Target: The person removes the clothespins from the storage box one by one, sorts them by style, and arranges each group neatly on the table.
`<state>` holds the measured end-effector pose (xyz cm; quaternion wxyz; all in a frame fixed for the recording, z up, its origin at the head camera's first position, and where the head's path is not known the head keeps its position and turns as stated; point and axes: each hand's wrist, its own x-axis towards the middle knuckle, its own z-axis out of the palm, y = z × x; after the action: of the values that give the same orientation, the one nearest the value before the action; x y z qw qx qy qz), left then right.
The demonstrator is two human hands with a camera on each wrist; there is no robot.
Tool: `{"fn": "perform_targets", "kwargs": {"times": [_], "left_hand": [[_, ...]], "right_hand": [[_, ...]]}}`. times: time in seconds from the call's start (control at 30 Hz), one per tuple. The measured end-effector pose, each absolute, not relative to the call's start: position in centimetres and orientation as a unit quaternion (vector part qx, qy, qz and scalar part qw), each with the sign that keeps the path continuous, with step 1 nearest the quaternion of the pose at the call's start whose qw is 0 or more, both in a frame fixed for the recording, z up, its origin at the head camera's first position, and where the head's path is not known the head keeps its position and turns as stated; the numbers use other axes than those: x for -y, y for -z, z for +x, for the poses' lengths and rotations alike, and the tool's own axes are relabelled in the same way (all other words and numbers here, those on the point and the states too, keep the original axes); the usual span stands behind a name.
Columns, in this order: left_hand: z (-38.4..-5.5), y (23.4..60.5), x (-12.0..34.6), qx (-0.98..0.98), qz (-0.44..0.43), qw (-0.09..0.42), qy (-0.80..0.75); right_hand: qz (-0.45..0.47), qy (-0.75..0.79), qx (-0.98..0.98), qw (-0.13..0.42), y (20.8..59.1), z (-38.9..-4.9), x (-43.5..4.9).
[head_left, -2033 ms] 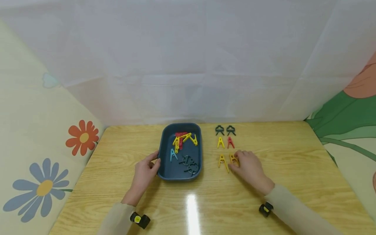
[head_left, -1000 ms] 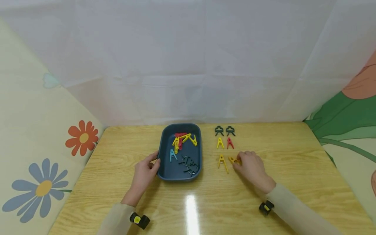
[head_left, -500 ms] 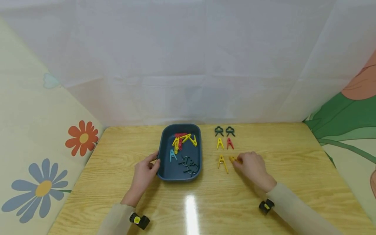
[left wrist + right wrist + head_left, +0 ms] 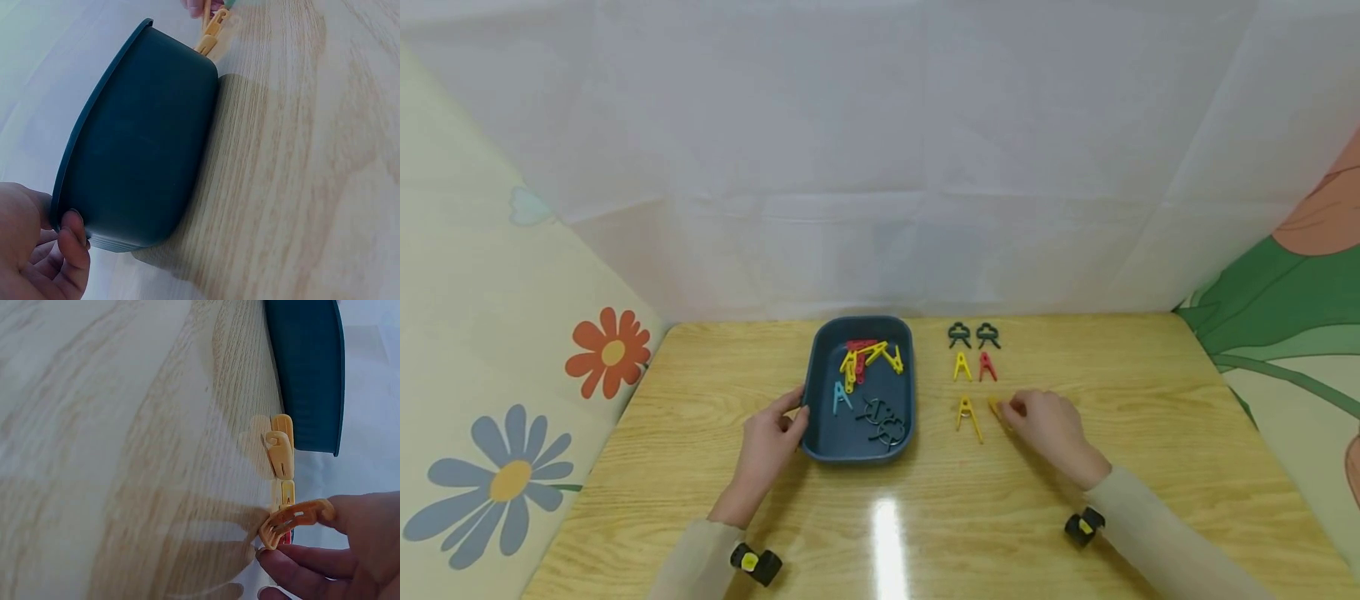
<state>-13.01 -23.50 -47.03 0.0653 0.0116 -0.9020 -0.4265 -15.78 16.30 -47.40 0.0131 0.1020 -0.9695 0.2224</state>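
My left hand [image 4: 769, 442] grips the left rim of a dark blue plastic basin [image 4: 859, 450], thumb and fingers on either side of the edge in the left wrist view. My right hand [image 4: 1047, 429] pinches an orange-yellow clothespin [image 4: 297, 519] between thumb and fingers, close over the table. Fingers hide most of it in the head view. Just left of it lies a matching orange-yellow clothespin [image 4: 967, 417]. Behind these are a small yellow clothespin [image 4: 962, 367] and a red clothespin [image 4: 987, 367]. Two dark green clips, a left one [image 4: 958, 335] and a right one [image 4: 988, 335], lie at the back.
Inside the basin are several yellow and red clothespins, a light blue clothespin [image 4: 842, 397] and dark green clips [image 4: 889, 430]. A white cloth [image 4: 925, 208] hangs along the back edge of the wooden table [image 4: 700, 367]. Flower-patterned panels stand at both sides.
The clothespin under my right hand has turned from lying flat, and less of it shows now. My right hand has shifted slightly right. My left hand and the basin stay in place.
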Motion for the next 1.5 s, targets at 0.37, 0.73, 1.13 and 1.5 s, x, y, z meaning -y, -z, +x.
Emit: {"fn": "perform_targets", "kwargs": {"times": [0.37,0.73,1.13,1.5], "left_hand": [[-12.9,47.1,23.5,0.899,0.010,0.066,0.432],[-13.0,47.0,23.6,0.901,0.008,0.065,0.429],[-13.1,47.1,23.5,0.899,0.008,0.065,0.434],[-12.9,46.9,23.6,0.903,0.006,0.068,0.423]], "right_hand": [[0.131,-0.199,0.971,0.025,47.4,-15.6,-16.1],[0.161,-0.183,0.970,0.018,47.8,-15.4,-15.5],[0.167,-0.051,0.981,0.088,47.9,-15.1,-15.3],[0.194,-0.023,0.979,0.063,47.5,-14.8,-15.5]]}}
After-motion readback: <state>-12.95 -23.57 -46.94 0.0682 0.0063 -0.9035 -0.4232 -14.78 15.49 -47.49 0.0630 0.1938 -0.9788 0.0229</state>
